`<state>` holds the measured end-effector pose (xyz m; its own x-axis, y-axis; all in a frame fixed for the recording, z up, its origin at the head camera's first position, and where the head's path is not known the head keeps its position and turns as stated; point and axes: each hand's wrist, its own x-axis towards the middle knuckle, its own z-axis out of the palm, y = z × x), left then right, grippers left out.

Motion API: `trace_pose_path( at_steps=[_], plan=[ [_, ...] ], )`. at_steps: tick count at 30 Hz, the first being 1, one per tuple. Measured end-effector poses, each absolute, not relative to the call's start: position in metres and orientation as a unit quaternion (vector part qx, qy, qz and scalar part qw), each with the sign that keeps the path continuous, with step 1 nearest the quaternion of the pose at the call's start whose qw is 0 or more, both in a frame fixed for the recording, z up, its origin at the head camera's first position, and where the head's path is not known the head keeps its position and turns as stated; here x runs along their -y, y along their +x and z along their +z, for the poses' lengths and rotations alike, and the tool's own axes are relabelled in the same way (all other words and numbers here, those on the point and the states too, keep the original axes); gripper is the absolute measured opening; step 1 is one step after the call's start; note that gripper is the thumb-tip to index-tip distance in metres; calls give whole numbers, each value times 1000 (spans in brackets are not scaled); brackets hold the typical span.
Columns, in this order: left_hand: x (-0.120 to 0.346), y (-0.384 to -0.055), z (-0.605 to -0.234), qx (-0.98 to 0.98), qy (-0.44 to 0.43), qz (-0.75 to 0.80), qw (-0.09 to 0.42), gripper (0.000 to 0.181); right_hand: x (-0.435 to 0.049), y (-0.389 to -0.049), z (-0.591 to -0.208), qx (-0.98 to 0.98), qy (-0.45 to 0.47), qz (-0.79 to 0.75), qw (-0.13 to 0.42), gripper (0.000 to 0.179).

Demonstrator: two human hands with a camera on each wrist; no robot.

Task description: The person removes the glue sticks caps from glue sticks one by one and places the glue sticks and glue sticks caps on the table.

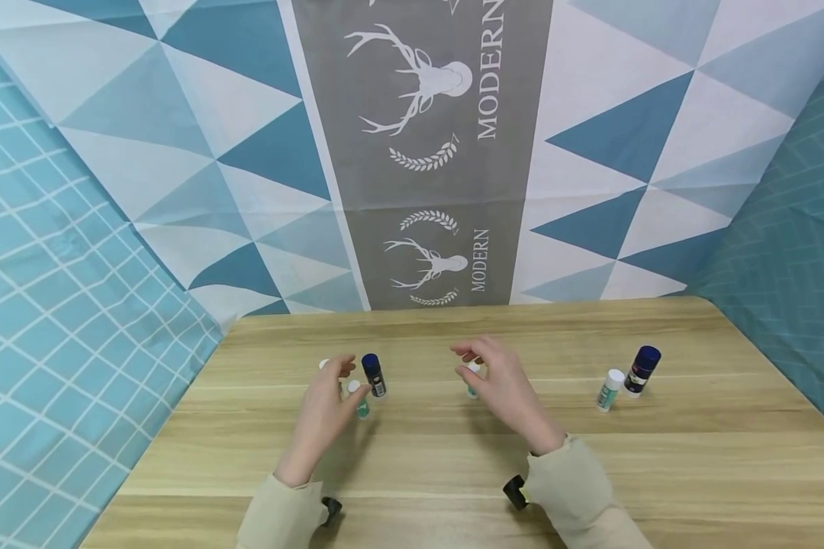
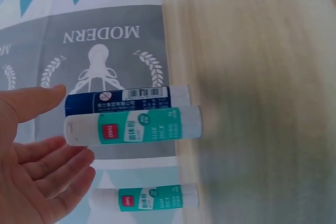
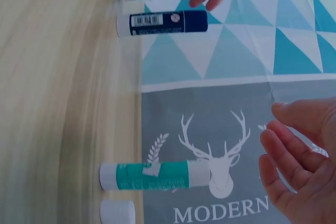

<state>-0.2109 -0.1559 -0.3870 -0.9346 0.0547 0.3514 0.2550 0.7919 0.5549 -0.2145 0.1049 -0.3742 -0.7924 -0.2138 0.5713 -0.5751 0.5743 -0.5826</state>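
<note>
My left hand [image 1: 324, 408] is spread at the cap of an upright green-and-white glue stick [image 2: 139, 127], thumb and fingers apart around its top. Close behind stands a glue stick with a navy cap [image 1: 371, 364]. Another green-and-white glue stick [image 2: 157, 199] stands to the left of these, mostly hidden by the hand in the head view. My right hand [image 1: 500, 380] hovers with loosely bent fingers near a green-and-white glue stick [image 3: 152, 176], holding nothing. In the right wrist view its fingertips are apart from the cap. A short white cylinder [image 3: 118, 212] sits beside that stick.
At the right of the wooden table [image 1: 412, 457] stand a green-and-white glue stick [image 1: 609, 390] and a thicker navy one [image 1: 642, 371]. A patterned cloth [image 1: 426, 152] hangs behind the table's far edge, with blue cloth [image 1: 55, 305] along the left.
</note>
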Motion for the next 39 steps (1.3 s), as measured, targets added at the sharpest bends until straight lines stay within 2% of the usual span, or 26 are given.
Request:
trace_pose_path(
  at_steps=[5,12,23,33,39],
  plan=[
    [159,-212,-391,936,-73,-316,141,59,-94,-215,-375,856,228,408,222,28],
    [162,-212,-399,945,-76,-295,118,56,-79,-214,-378,855,230,414,214,28],
    [167,-212,-407,938,-74,-329,75,53,-56,-207,-384,866,238,410,161,26],
    [169,-212,-410,941,-63,-330,36,30,-41,-210,-389,868,265,407,105,28],
    [169,-213,-410,939,-61,-336,37,21,-34,-209,-393,874,269,395,87,31]
  ],
)
